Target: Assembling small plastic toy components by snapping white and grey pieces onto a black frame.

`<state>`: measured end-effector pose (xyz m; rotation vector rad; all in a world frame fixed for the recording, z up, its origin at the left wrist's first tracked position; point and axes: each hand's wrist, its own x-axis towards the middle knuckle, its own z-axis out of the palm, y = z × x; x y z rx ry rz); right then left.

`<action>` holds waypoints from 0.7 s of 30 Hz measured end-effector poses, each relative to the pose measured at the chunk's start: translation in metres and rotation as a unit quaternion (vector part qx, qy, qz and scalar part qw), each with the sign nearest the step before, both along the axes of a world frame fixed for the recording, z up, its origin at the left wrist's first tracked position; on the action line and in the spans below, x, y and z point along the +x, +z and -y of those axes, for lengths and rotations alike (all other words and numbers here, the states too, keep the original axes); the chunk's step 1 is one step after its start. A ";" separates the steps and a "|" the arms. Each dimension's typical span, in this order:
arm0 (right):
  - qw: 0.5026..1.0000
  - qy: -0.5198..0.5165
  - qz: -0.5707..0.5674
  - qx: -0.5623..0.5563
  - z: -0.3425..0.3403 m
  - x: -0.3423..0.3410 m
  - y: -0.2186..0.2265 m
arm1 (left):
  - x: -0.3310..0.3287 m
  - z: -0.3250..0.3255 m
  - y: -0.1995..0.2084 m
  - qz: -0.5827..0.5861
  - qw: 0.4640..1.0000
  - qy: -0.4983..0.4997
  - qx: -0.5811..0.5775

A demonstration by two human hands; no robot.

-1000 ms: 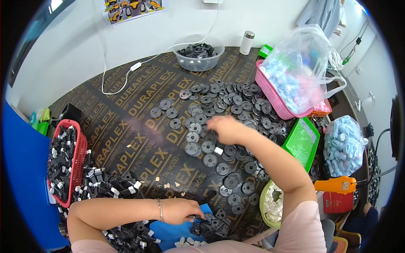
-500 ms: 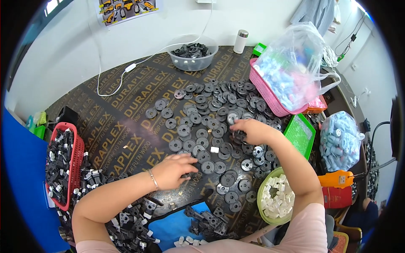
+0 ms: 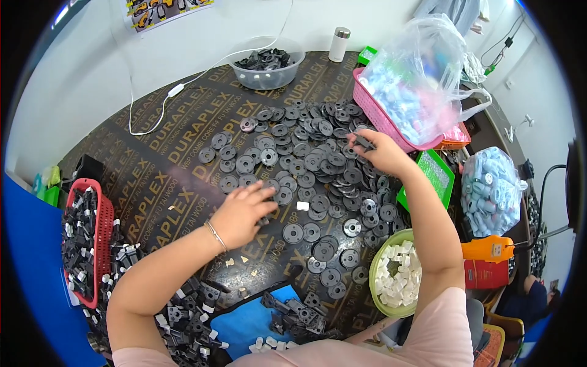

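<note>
Many dark grey round discs with centre holes [image 3: 293, 232] lie loose and overlapping across the dark printed table. Over the near left side of them is my left hand [image 3: 243, 213], palm down with fingers spread. A dark bit shows beneath its thumb side; whether the hand holds it is not clear. Pinched in the fingers of my right hand [image 3: 385, 151] is a dark disc [image 3: 365, 142], tilted nearly edge-on, above the far right of the pile beside the pink basket. A small white block [image 3: 302, 206] sits among the discs between my hands.
A pink basket [image 3: 373, 113] with bagged blue parts, a green tray [image 3: 449, 189] and a light green bowl [image 3: 374, 284] of white pieces stand right. A red basket [image 3: 105, 244] of black parts stands left, a clear tub [image 3: 266, 79] behind. Black parts lie on a blue sheet [image 3: 238, 324].
My right hand has moved up and right, away from the middle of the discs toward the pink basket. My left hand has moved slightly farther from me. The whole view has shifted a little.
</note>
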<state>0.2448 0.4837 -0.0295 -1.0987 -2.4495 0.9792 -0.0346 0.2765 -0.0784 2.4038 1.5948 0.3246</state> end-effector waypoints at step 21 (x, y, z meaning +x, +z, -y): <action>0.935 0.086 0.234 -0.251 0.033 0.012 0.021 | 0.059 -0.038 -0.023 0.085 0.989 -0.027 0.114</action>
